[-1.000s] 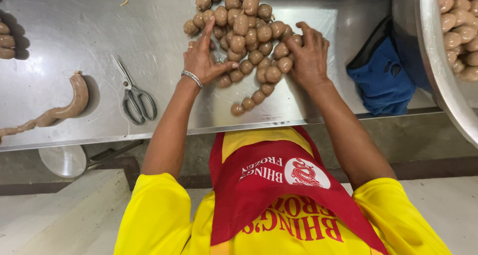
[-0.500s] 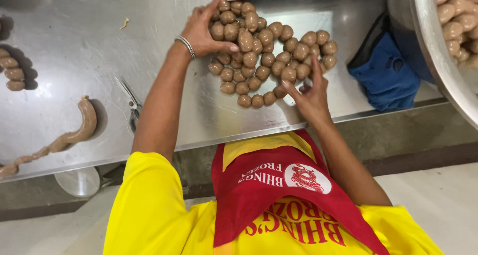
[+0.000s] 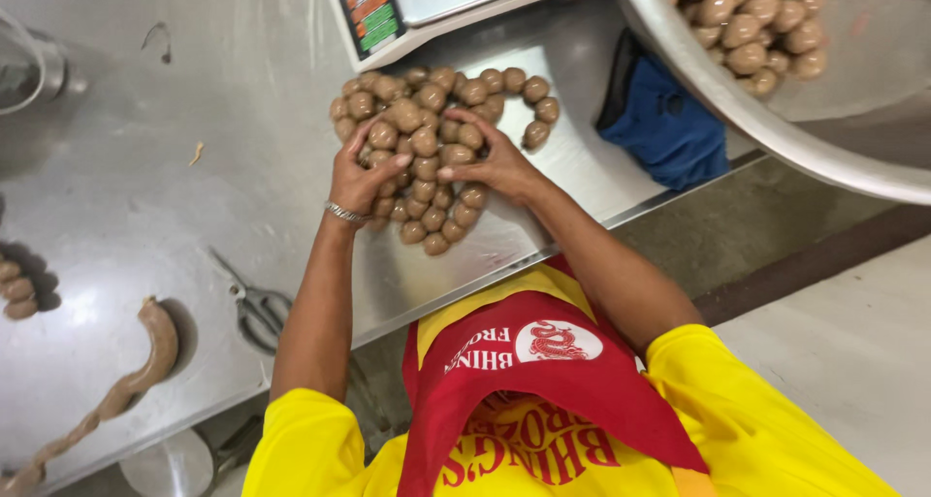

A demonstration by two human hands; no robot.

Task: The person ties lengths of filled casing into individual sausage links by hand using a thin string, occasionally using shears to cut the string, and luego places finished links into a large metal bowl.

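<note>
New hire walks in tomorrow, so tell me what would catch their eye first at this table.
First, the heap of round brown sausage links mid-table, with the left hand and right hand pressed onto it. Next, the big metal basin of more links at upper right, over a blue cloth. Scissors lie lower left.

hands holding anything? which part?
Both hands, left and right, rest on the pile of small round brown linked sausages; no clear grip visible.

Both hands, left hand and right hand, rest on heap of small brown linked sausage balls, upper centre; steel scissors lower left on steel table.
</note>
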